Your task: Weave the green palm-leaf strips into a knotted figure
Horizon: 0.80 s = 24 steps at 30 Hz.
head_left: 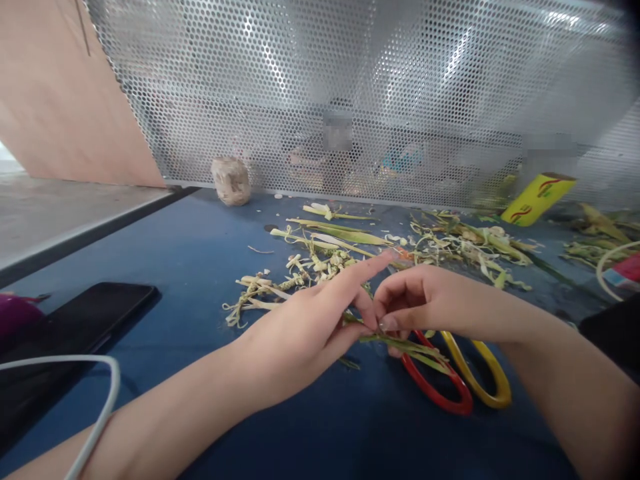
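Note:
My left hand (305, 327) pinches a small bundle of green-yellow leaf strips (417, 348) between thumb and fingers, its index finger stretched out forward. Against it, my right hand (430, 303) is closed in a pinch on the same strips, the fingertips of both hands meeting. The strips' loose ends trail to the right, over scissors with one red and one yellow handle (501, 393). The scissor blades are hidden. Just beyond my hands lie knotted pale plant pieces (305, 270) and long flat leaf strips (345, 233) on the blue table (165, 247).
A phone (110, 313) and a white cable (113, 380) lie at the left. Near the perforated metal screen (200, 87) stand a wrapped cylinder of twine or fibre (231, 181) and a tilted yellow roll (535, 200). More plant scraps (480, 243) spread at the right.

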### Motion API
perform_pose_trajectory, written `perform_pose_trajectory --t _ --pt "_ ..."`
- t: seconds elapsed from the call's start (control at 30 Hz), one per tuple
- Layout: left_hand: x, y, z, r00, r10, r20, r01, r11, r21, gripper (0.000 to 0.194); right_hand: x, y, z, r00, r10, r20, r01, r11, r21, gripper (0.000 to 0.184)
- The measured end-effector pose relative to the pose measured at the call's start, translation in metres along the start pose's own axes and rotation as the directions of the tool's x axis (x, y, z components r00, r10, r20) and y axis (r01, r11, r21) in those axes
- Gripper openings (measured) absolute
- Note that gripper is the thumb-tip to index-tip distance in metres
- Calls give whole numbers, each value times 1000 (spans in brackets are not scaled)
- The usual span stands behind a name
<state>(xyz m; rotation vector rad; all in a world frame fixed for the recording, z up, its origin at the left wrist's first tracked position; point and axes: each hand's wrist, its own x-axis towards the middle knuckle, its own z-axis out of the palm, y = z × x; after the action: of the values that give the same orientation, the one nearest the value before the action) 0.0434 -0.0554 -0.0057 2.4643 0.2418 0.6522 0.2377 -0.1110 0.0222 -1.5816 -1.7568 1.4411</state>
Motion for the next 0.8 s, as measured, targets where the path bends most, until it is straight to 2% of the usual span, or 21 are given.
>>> perform_pose_trajectory --t 0.07,0.13,0.2,0.27,0.37,0.63,0.7,0.8 --pt "-1 -1 0 996 82 -25 -78 988 134 61 0 0 -1 1000 -12 -5 12 1000 -11 19" --pt "-3 -1 1 974 220 -60 -198 945 262 60 -1 -1 -2 999 -34 -22 33 999 -37 18" --pt "-3 0 1 938 339 -65 -299 891 341 58 -1 -2 -2 999 -46 -26 45 998 -40 16" --pt "-2 3 0 919 391 -50 -345 858 379 50 -1 -2 -2 999 -39 -13 39 999 -5 15" --pt "1 8 -1 909 416 -24 -369 831 416 37 -1 0 -2 999 -29 28 28 998 52 11" --pt "3 9 -1 892 451 38 -423 802 422 35 -1 1 -1 999 -27 41 25 999 37 11" --pt "1 9 -1 901 432 51 -415 819 397 36 -2 0 -1 999 -10 40 9 1000 25 12" --pt "-2 8 1 938 341 59 -340 878 336 38 -2 -3 -2 999 -8 43 8 1000 -21 11"
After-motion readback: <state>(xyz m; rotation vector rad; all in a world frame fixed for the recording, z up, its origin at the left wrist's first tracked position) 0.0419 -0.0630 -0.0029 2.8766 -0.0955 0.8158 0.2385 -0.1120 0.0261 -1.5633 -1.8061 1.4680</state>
